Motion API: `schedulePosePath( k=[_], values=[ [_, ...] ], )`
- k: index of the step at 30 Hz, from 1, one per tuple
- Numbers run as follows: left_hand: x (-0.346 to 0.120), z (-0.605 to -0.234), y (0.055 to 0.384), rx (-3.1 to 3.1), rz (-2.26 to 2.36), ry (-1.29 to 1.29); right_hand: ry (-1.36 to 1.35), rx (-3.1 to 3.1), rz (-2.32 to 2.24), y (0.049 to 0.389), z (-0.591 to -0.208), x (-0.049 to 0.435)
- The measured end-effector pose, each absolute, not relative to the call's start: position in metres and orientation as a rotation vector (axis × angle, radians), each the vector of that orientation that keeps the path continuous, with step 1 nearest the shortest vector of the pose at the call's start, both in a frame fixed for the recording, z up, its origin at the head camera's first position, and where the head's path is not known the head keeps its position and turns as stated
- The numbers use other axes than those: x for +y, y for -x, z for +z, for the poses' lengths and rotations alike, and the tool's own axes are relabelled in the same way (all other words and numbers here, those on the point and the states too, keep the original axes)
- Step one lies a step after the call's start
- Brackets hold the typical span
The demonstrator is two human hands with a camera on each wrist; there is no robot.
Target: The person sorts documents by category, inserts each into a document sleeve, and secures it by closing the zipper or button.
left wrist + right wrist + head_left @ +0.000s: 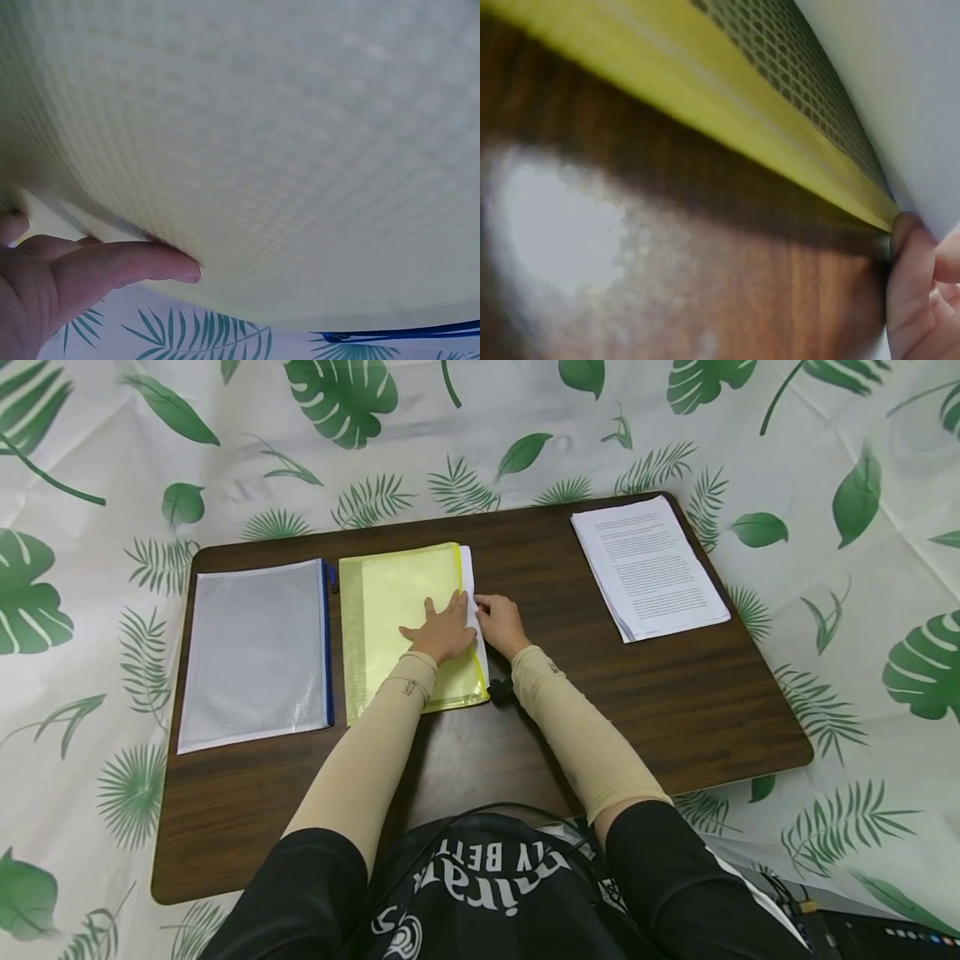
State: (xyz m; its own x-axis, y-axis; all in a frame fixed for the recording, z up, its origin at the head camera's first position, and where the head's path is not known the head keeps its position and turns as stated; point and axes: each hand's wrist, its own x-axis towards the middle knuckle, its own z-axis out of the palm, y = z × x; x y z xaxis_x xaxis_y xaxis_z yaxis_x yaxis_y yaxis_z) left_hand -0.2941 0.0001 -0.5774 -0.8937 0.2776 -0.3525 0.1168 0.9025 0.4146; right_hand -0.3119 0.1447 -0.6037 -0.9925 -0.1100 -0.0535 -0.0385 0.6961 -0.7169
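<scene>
A yellow mesh zipper pouch [393,602] lies in the middle of the table, with white paper [468,572] sticking out along its right side. My left hand [444,631] rests on top of the pouch with fingers spread. Close up in the left wrist view, the thumb [135,268] lies straight against the pale mesh. At the right side of the pouch, my right hand [502,622] pinches the edge of the paper with curled fingers. The right wrist view shows the pouch's yellow opening edge [727,127] beside the paper [907,97] and the fingertips [907,225].
A clear mesh pouch with a blue edge [255,652] lies on the left of the table. Stacked printed sheets [651,568] sit at the back right. A small black object [501,692] is by the pouch's lower right corner. The brown table [637,710] has rounded corners.
</scene>
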Motion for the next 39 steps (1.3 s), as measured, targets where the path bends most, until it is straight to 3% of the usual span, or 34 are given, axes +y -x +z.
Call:
schedulePosePath(
  k=[39],
  values=[
    [-0.0035,-0.5761,0.2919,2.638,0.549,-0.322,0.091,2.625,-1.39,0.311,-0.6043,0.147]
  ],
)
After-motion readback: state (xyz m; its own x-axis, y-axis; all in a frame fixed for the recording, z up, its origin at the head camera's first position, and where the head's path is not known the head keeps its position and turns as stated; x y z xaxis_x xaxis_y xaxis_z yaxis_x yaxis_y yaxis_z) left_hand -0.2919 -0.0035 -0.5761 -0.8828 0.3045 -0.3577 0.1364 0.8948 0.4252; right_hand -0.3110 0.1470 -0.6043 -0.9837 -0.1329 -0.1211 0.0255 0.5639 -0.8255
